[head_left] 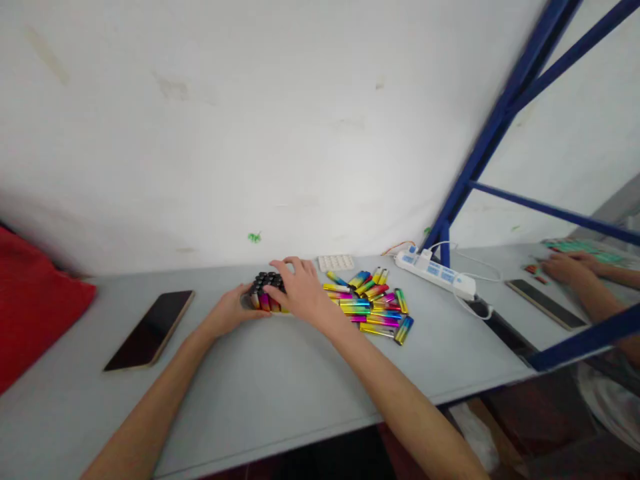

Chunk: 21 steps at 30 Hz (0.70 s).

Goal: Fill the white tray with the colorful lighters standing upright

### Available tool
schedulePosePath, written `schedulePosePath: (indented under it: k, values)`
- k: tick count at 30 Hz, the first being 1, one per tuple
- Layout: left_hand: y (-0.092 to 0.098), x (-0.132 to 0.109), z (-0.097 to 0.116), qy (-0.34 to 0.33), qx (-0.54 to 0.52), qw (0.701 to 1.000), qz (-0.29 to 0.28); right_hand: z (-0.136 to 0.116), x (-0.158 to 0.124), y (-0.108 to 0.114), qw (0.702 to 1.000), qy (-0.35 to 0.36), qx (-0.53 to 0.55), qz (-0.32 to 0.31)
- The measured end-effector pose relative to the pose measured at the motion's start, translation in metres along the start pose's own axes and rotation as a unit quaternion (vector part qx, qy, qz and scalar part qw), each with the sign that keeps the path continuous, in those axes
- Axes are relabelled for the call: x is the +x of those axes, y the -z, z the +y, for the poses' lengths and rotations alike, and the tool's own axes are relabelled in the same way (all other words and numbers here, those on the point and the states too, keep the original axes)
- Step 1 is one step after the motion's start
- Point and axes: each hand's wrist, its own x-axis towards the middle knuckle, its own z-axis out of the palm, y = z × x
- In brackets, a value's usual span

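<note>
A tight block of upright lighters [263,301], black tops up and shiny multicoloured bodies below, stands on the grey table between my hands. My left hand [231,312] is wrapped round its left side, thumb along the front. From the right, my right hand [299,288] presses on the block, with its thumb at the front and its fingers bent over the top and back. Its palm side is hidden, as is the block's base. Right beside it, several loose metallic lighters [373,303] in yellow, blue, pink and red lie in a heap.
A white tray with rows of small holes [336,263] lies by the wall. A phone [150,330] is at left, near a red cloth [40,303]. A white power strip [435,270] with cables sits by the blue metal frame [493,127]. Another person's hands [575,267] are beyond it.
</note>
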Motion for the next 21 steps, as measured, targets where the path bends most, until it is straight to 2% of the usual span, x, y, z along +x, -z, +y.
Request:
schedulePosePath:
  k: [2,4,8,15,18,21]
  values:
    - [-0.006,-0.004,-0.002,-0.032,-0.007,0.999,-0.010,-0.017,0.009,-0.008,0.998,-0.021,-0.023,-0.059]
    - [-0.012,-0.006,-0.006,-0.065,-0.013,0.998,-0.003,-0.023,0.011,-0.014,0.994,-0.023,-0.040,-0.094]
    - [-0.020,-0.004,-0.019,-0.095,0.011,0.995,0.024,-0.018,0.008,-0.019,0.995,-0.008,-0.060,-0.080]
    - [-0.024,0.000,-0.033,-0.101,0.057,0.993,0.038,-0.019,0.012,-0.019,0.993,-0.033,-0.068,-0.087]
    - [-0.026,-0.003,-0.028,-0.097,0.062,0.992,0.051,-0.013,0.015,-0.013,0.992,-0.077,-0.050,-0.087]
    - [-0.040,-0.009,-0.012,-0.097,0.046,0.993,0.056,0.004,0.021,-0.001,0.982,-0.159,-0.020,-0.096]
